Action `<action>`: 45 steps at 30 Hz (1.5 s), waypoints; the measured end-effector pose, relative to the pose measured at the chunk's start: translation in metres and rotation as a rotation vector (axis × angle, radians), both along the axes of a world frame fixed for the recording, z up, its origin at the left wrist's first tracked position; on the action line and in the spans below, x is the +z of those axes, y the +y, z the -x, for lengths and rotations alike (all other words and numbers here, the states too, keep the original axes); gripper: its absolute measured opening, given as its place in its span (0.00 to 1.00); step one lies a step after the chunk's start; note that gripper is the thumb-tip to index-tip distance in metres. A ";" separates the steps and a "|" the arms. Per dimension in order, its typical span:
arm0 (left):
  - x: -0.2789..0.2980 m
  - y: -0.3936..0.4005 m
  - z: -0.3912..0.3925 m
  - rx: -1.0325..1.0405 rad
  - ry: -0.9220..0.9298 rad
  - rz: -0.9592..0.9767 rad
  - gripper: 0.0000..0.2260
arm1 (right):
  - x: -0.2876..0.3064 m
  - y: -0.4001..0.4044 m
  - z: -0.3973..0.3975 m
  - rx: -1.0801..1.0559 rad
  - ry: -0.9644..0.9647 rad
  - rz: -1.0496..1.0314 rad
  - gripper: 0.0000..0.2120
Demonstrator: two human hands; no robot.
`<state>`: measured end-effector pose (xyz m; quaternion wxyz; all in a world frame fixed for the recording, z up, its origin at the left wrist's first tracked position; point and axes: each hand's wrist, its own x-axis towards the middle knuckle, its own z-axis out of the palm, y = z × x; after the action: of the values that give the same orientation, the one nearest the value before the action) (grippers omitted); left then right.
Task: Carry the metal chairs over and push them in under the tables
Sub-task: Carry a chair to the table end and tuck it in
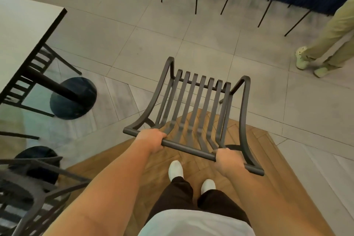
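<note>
At far left I see a white bench (23,30) with a chair (28,74) tucked beneath. At centre, my left grip (151,140) and right grip (228,161) both curl round the top rail of a slatted metal chair (193,105), above the floor ahead of my feet. A person (325,34) walks at far right.

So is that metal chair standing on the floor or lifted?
Cannot tell. Both hands, left and right, grip the metal chair's top rail, and its feet are hidden.
</note>
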<state>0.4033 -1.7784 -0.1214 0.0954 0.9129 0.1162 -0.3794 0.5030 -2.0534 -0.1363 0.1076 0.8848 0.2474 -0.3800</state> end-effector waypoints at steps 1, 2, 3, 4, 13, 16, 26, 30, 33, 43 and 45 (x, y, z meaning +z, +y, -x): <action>-0.001 -0.001 0.000 -0.004 -0.004 -0.018 0.16 | 0.000 0.000 -0.001 -0.006 0.011 -0.004 0.13; -0.002 -0.002 0.000 -0.009 -0.012 -0.039 0.16 | -0.001 0.000 -0.001 -0.012 0.026 -0.004 0.13; -0.004 -0.003 0.001 -0.013 -0.025 -0.060 0.17 | -0.001 0.000 -0.001 -0.018 0.038 -0.001 0.14; -0.005 -0.004 0.003 -0.018 -0.035 -0.080 0.18 | -0.001 0.000 -0.001 -0.023 0.042 -0.007 0.14; -0.006 -0.018 0.009 0.012 -0.032 -0.164 0.19 | 0.000 -0.005 -0.005 0.010 0.039 -0.025 0.11; -0.008 -0.032 0.017 0.052 -0.040 -0.187 0.21 | 0.002 -0.011 -0.013 0.063 0.034 -0.044 0.11; -0.006 -0.080 0.045 0.347 -0.004 -0.201 0.19 | 0.005 -0.007 -0.056 0.390 0.021 -0.066 0.09; -0.004 -0.100 0.058 0.549 -0.003 -0.183 0.20 | 0.006 0.011 -0.072 0.551 -0.009 -0.060 0.10; -0.001 -0.115 0.066 0.700 -0.021 -0.171 0.20 | 0.009 0.029 -0.084 0.668 -0.037 -0.063 0.10; 0.001 -0.149 0.076 1.012 0.075 -0.188 0.22 | 0.015 0.105 -0.096 0.998 -0.129 -0.114 0.12; -0.001 -0.149 0.078 1.063 0.063 -0.195 0.21 | 0.014 0.124 -0.097 1.059 -0.138 -0.126 0.12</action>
<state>0.3251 -1.9272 -0.1222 0.1856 0.7210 0.5996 -0.2937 0.6001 -1.9289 -0.1221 0.2472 0.6665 0.6746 -0.1989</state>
